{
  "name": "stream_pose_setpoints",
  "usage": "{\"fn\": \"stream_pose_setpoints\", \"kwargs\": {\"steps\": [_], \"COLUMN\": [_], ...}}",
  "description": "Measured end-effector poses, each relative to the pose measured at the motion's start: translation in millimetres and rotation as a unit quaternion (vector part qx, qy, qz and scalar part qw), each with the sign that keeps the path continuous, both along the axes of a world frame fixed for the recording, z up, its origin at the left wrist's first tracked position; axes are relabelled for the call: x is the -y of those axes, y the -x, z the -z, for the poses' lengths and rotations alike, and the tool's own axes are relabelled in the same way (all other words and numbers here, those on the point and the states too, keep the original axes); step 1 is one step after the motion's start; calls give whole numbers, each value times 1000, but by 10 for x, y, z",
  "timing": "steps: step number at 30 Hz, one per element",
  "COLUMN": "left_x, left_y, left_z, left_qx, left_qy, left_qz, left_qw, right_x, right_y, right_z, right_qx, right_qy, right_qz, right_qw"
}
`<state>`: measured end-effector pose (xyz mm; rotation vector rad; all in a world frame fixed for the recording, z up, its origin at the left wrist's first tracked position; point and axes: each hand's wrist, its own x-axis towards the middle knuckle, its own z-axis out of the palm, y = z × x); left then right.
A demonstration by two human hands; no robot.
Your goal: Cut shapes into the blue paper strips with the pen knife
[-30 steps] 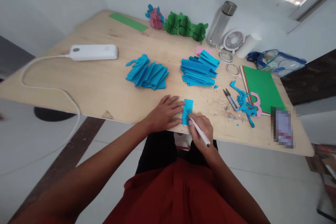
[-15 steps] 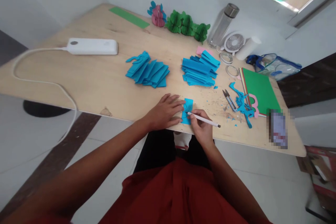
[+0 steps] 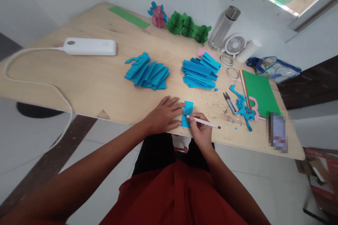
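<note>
A small blue paper piece [image 3: 188, 106] lies at the table's front edge, with dark curved lines drawn on it. My left hand [image 3: 166, 115] rests flat, fingers spread, its fingertips on the paper's left side. In my right hand [image 3: 201, 129] is a white pen [image 3: 206, 123] with a dark end, its tip on the paper. Beyond my hands lie two heaps of folded blue paper, a left heap [image 3: 149, 72] and a right heap [image 3: 199, 74]. Thread snips [image 3: 229, 103] lie to the right, beside blue paper scraps [image 3: 243, 105].
Green paper sheets [image 3: 261, 91], a pink cutout [image 3: 254, 108] and a blurred phone [image 3: 277, 132] are at right. A bottle [image 3: 224, 28], small fan [image 3: 235, 44] and tape rolls [image 3: 227, 60] stand behind. Green paper figures [image 3: 187, 26] line the wall; a white power bank [image 3: 89, 46] lies left.
The pen tip has moved slightly to the left across the blue paper. The view has shifted a little; my left hand stays on the paper.
</note>
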<state>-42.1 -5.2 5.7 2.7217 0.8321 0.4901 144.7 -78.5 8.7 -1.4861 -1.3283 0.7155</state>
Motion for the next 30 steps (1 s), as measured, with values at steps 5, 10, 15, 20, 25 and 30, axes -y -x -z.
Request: {"fn": "stream_pose_setpoints", "kwargs": {"steps": [5, 10, 15, 20, 25, 30], "left_x": [3, 6, 0, -9, -4, -4], "left_y": [-2, -9, -7, -2, -4, -4], "left_z": [-19, -17, 1, 28, 21, -3], "left_qx": [-4, 1, -4, -16, -18, -6], "left_qy": [6, 7, 7, 0, 1, 10], "left_qz": [5, -2, -3, 0, 1, -8], "left_qw": [1000, 1000, 1000, 1000, 1000, 1000], "right_x": [27, 25, 26, 22, 19, 12], "right_y": [-33, -18, 2, 14, -3, -45], "right_z": [19, -42, -66, -65, -50, 7], "right_qx": [51, 122, 175, 179, 167, 55], "right_qy": [-6, -24, -47, -54, -51, -28], "right_qz": [2, -2, 5, -1, 1, -15], "right_qw": [999, 992, 983, 982, 985, 998]}}
